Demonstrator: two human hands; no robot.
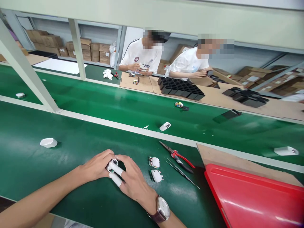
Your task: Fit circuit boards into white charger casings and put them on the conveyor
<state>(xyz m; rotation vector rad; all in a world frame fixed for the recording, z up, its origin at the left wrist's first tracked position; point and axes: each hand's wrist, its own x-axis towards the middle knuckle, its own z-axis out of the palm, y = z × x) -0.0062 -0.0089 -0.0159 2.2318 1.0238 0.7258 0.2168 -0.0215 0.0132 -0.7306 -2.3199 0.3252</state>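
Note:
Near the front of the green bench, my left hand (101, 166) is wrapped round a small white plastic housing (115, 161) whose open end faces up. My right hand (131, 177) meets it there, with white finger cots on two fingers pressed at the housing's opening. Something white and green shows inside, partly covered by those fingers. Right of my hands lie two small circuit boards (155, 162) with white pads on them. Beyond these are long-nose pliers (177, 155) with red and black handles and metal tweezers (182, 173). An empty white housing (48, 142) stands to the left.
A red tray (256, 196) fills the right front, beside cardboard. Behind a pale rail (114, 124), a green conveyor belt (106, 101) carries a white housing (165, 126) and other parts. Two co-workers sit across it, near black compartment trays (181, 88). A slanted post (28, 63) stands left.

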